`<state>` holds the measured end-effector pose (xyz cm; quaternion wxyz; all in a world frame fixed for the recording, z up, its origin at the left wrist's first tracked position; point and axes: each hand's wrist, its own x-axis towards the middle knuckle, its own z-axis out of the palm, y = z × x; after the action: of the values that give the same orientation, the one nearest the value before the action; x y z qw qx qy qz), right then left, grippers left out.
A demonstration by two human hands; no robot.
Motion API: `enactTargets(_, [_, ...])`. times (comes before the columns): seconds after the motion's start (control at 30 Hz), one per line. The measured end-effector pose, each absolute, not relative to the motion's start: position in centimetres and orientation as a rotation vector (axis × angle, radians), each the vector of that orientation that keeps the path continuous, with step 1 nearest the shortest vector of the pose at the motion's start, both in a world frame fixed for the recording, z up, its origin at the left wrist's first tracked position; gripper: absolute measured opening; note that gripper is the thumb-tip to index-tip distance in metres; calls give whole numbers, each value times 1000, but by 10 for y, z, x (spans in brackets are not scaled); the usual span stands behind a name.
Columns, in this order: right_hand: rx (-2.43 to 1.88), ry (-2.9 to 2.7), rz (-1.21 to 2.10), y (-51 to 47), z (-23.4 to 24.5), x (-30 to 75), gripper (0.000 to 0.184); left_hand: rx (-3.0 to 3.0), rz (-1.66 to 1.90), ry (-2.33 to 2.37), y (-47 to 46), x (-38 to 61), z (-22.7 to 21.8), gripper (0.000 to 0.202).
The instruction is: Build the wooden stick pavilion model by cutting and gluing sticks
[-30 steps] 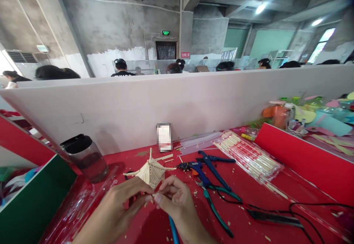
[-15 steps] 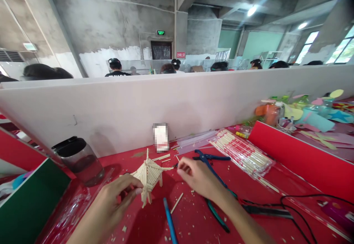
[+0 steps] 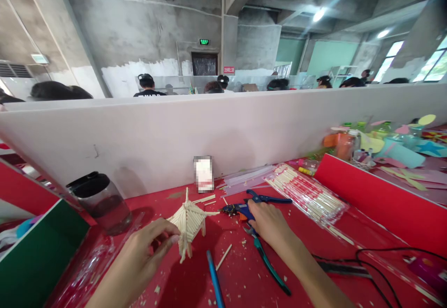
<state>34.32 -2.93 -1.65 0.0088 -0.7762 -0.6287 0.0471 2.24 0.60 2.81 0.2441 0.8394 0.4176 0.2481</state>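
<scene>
A small pavilion-like model of pale wooden sticks (image 3: 190, 219) stands on the red table, with a pointed, ribbed roof and short legs. My left hand (image 3: 153, 242) pinches its near left corner between thumb and fingers. To the right lies a blue glue gun (image 3: 246, 211) with a black nozzle and an orange trigger, its nozzle close to the model's right roof tip. My right hand (image 3: 267, 222) is closed around the back of the gun; its lower fingers are hidden. Below the gun lie green-handled pliers (image 3: 265, 256), and a blue-handled cutter (image 3: 261, 197) lies behind it.
A blue pen (image 3: 214, 277) and a loose stick (image 3: 224, 257) lie in front, among scattered chips. A dark-lidded bottle (image 3: 103, 203) stands left. Bagged sticks (image 3: 305, 194) lie right, near a red divider (image 3: 377, 205). A blurred-out upright card (image 3: 203, 174) leans on the white partition (image 3: 157, 145).
My right hand has moved right and down from beside the model's right roof tip onto the glue gun, which now shows more fully. My left hand keeps its pinch on the model.
</scene>
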Motion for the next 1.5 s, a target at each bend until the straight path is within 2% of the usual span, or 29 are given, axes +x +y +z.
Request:
enactTargets(0.37, [-2435, -1972, 118, -25, -36, 336, 47, 2316, 665, 1105, 5, 25, 30, 24])
enactTargets(0.6, [-2369, -1875, 271, -20, -44, 347, 49, 2312, 634, 1059, 4, 26, 27, 26])
enactTargets(0.67, [-2323, -1821, 346, -18, -48, 351, 44, 2301, 630, 1053, 4, 27, 26, 25])
enactTargets(0.83, [-2108, -1597, 518, -9, -46, 372, 27, 2288, 615, 1049, 5, 27, 25, 25])
enactTargets(0.93, [-1896, -1439, 563, -8, -33, 390, 22, 2288, 616, 1045, 5, 27, 25, 24])
enactTargets(1.2, [-1386, -1190, 879, -27, 4, 402, 33, 2295, 601, 1030, 4, 28, 27, 27])
enactTargets(1.37, [-1241, -1181, 994, -24, -3, 388, 28, 2238, 585, 1027, 4, 29, 28, 28])
enactTargets(1.5, [-1145, -1149, 1049, -22, -12, 377, 35, 2169, 575, 986, 4, 31, 29, 30])
